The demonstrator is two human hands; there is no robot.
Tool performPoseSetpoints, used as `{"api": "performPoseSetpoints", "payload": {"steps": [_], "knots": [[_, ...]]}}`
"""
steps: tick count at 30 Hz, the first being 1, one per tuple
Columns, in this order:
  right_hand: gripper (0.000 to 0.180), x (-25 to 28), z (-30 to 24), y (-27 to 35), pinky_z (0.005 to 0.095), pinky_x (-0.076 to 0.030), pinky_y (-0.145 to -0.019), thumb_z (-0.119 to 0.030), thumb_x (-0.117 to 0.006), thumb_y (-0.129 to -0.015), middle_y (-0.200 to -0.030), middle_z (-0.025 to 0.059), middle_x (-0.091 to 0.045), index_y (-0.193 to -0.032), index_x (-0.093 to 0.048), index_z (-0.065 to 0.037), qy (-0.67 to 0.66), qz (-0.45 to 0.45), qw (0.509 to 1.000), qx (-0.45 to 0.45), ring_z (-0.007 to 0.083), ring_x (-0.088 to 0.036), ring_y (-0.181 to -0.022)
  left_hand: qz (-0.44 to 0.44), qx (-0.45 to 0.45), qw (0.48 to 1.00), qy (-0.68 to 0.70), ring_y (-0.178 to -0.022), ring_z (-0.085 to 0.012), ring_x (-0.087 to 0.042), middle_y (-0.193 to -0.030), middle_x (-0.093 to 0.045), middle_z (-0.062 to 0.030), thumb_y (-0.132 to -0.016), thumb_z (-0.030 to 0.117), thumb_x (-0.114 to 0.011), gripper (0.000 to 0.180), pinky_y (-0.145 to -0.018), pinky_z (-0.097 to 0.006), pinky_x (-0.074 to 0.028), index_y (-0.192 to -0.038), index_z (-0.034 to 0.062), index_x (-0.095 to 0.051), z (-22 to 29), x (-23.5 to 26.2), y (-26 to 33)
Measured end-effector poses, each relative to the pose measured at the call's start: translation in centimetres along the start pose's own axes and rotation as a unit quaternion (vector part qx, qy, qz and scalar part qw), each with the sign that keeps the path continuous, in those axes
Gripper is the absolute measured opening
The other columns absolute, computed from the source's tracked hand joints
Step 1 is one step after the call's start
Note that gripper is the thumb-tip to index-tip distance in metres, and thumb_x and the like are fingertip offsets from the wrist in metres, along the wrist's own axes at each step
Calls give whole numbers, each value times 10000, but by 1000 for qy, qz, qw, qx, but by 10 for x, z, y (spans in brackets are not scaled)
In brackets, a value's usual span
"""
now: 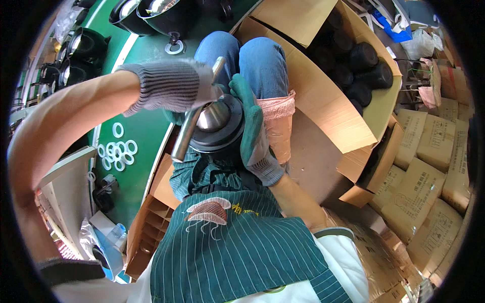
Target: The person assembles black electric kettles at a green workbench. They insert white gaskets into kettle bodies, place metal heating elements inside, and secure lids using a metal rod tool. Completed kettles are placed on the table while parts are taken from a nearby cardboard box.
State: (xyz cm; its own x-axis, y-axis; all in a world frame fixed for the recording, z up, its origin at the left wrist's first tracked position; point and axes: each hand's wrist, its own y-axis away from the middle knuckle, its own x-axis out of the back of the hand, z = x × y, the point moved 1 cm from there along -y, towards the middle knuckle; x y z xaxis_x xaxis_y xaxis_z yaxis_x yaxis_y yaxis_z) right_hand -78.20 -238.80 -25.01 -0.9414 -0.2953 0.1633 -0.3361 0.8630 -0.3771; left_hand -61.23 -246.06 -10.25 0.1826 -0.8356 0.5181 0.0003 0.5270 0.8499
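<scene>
My left hand (172, 86), in a grey and green knit glove, is closed round a silver metal bar (185, 136) that crosses a tool's top. Beneath the bar, a shiny conical metal head (213, 116) sits on the round top of a black vessel (217, 144), which stands in my lap. My right hand (255, 134), in a green-palmed glove, presses along the vessel's right side, fingers stretched and pointing up. The vessel's lower part is hidden by the top and my apron (227, 247).
White rings (119, 147) lie on the green table (144, 116) at left, with black pots (86, 43) farther back. An open cardboard box (323, 91) holds several black cylindrical parts (364, 55). Closed cartons (411, 192) are stacked at right. A divided carton (151, 227) stands at lower left.
</scene>
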Motion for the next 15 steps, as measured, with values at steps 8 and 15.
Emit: {"api": "performPoseSetpoints", "payload": {"steps": [8,15], "knots": [[596,-10,-12,2,384,-490,-1101,-462,-336,-1129,-1431,162,-574,-1530,-425,-30,-387,120,858,-317,251,-622,-1241,61,126,979,150,-988,-353,-731,-1154,-677,-324,-959,614,-631,922,-759,-392,-606,-1402,-156,-384,18,-41,12],[487,-26,92,-105,308,-545,-989,-307,-513,-1090,-1324,108,-647,-1490,-492,-31,-483,-185,829,-212,187,-659,-1144,134,58,976,161,-906,-349,-745,-990,-711,-276,-919,473,-764,776,-731,-395,-612,-1282,-126,-431,29,-49,19]]}}
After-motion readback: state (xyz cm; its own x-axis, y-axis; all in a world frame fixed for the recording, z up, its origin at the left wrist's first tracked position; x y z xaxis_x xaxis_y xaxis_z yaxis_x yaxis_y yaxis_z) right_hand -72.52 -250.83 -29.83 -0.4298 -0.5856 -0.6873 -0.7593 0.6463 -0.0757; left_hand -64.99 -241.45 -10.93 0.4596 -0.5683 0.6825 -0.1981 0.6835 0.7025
